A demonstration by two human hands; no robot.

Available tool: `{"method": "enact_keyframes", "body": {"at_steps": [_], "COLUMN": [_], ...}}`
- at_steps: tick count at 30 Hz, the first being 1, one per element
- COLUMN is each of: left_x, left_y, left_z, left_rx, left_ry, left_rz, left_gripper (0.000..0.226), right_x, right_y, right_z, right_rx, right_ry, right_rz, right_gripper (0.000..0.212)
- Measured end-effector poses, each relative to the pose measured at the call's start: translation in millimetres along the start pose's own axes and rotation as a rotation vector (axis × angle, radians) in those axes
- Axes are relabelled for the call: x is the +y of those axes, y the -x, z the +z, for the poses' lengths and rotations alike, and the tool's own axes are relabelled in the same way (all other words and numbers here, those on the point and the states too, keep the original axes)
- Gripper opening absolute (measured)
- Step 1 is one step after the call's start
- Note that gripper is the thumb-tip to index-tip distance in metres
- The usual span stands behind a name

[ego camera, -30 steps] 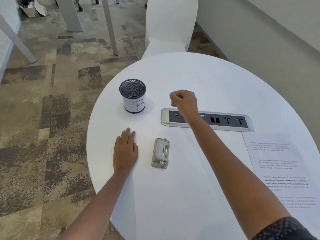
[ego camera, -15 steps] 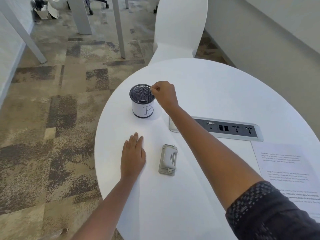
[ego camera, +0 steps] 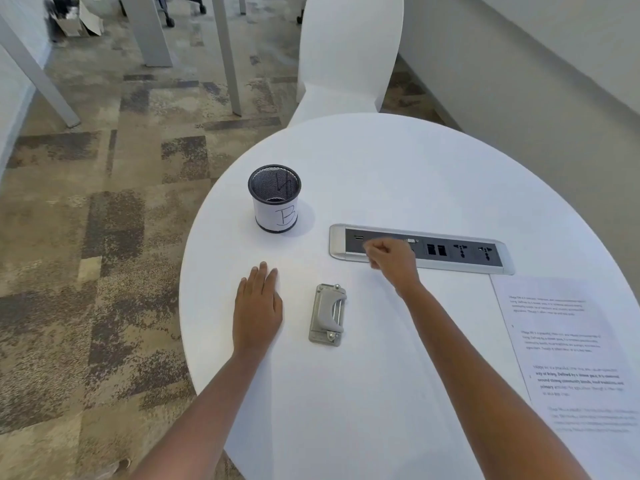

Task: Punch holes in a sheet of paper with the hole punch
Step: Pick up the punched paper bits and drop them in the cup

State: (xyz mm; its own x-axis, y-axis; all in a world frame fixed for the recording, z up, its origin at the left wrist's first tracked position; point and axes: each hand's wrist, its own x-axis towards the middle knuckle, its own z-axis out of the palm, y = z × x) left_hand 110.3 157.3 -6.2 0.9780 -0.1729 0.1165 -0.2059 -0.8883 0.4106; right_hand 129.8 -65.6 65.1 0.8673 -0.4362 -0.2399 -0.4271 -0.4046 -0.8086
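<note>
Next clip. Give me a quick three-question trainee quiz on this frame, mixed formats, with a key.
1. True or false: the left hand lies flat on the table.
2. Which letter is on the mesh cup? A) A B) B C) D
3. Fill in: the hole punch lies between the left hand and the right ____.

Key: 1 true. 2 B. 3 forearm; the right hand is a closed fist over the socket strip, and the printed sheet lies untouched.

Round white table [ego camera: 398, 161] sitting on patchy brown-beige carpet [ego camera: 104, 237]; white chair [ego camera: 349, 53] tucked at far edge; grey desk legs [ego camera: 227, 53] standing behind; pale wall [ego camera: 540, 64] running along right
</note>
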Motion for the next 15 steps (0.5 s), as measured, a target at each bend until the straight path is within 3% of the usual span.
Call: {"method": "enact_keyframes", "body": {"at_steps": [7, 15], "left_x": [2.9, 2.6], "left_y": [1.6, 3.7], "left_z": [-3.1, 0.9], "left_rx": [-0.038, -0.004], "left_ry": [-0.038, -0.017], "left_rz": [0.003, -0.025], "left_gripper": [0.053, 0.043], "right_x": [66.9, 86.9], "right_y": [31.1, 57.0], "right_z": [-33.7, -32.8], "right_rx": [0.059, 0.017], "right_ry": [0.144, 0.388], "right_rz": [0.115, -0.048], "right_gripper": [0.021, 0.029]}}
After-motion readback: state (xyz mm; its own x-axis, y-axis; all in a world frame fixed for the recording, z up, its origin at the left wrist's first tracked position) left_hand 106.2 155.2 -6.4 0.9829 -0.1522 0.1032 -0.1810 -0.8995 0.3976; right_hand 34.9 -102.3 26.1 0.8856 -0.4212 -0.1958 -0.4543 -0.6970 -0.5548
